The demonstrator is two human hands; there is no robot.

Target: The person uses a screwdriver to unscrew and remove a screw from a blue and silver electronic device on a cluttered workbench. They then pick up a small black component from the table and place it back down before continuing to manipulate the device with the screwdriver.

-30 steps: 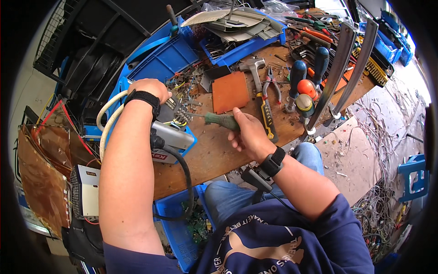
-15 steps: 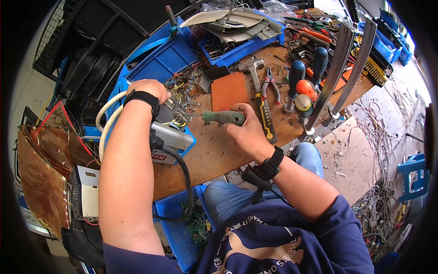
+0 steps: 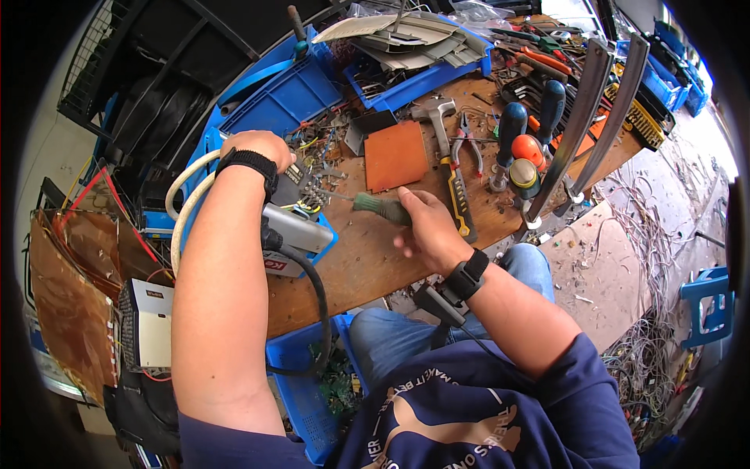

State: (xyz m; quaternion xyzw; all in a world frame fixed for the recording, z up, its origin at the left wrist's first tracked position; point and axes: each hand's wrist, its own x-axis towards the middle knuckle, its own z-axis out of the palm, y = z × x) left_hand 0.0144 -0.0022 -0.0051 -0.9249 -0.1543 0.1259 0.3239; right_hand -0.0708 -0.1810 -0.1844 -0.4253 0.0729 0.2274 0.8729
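My left hand (image 3: 258, 151) is closed on a dark part with a metal terminal strip (image 3: 312, 199), at the top of a silver-and-blue device (image 3: 301, 233). White hoses (image 3: 178, 187) loop beside my wrist, and a thick black cable (image 3: 308, 273) hangs from the device. My right hand (image 3: 418, 223) grips a green-handled screwdriver (image 3: 371, 203), its shaft pointing left toward the terminals; whether the tip touches them is too small to tell. An orange square plate (image 3: 394, 156), a hammer (image 3: 444, 144) and red-handled pliers (image 3: 469, 156) lie just beyond it.
Blue bins (image 3: 277, 102) and stacked grey panels (image 3: 398, 39) line the back. Screwdrivers (image 3: 512, 125) and upright steel bars (image 3: 570, 117) stand at the right edge. A blue crate of circuit boards (image 3: 305, 410) sits below the table, tangled wires (image 3: 641, 383) on the floor.
My right hand turned the screwdriver handle, rolling over and then back with its fingers re-placed. My left hand and the device have shifted very slightly to the right.
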